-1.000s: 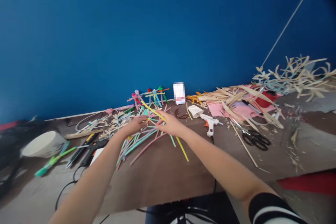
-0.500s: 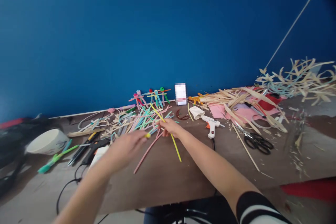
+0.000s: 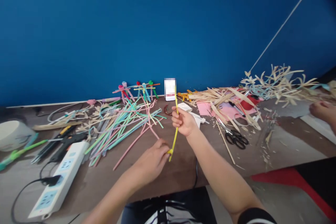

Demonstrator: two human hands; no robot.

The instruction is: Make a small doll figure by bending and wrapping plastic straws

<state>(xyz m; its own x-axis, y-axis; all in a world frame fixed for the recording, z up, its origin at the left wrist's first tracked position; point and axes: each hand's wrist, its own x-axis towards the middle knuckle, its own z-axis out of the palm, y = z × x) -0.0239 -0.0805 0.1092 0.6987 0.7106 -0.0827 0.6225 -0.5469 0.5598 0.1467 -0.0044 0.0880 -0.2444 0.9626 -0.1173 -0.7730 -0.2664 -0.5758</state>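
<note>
Here's the brown bench [image 3: 181,171], a heap of pastel drinking straws [image 3: 123,134] spread on it, and the hands, apart, both clamping one yellow straw [image 3: 174,141] upright over the bench: right hand [image 3: 183,121] up high, left hand [image 3: 151,161] at its lower end.

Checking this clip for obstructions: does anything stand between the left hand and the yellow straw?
Nothing visible does. The left hand is right at the straw's lower end, with no object between them. The yellow straw is gripped higher up by the right hand.
</note>
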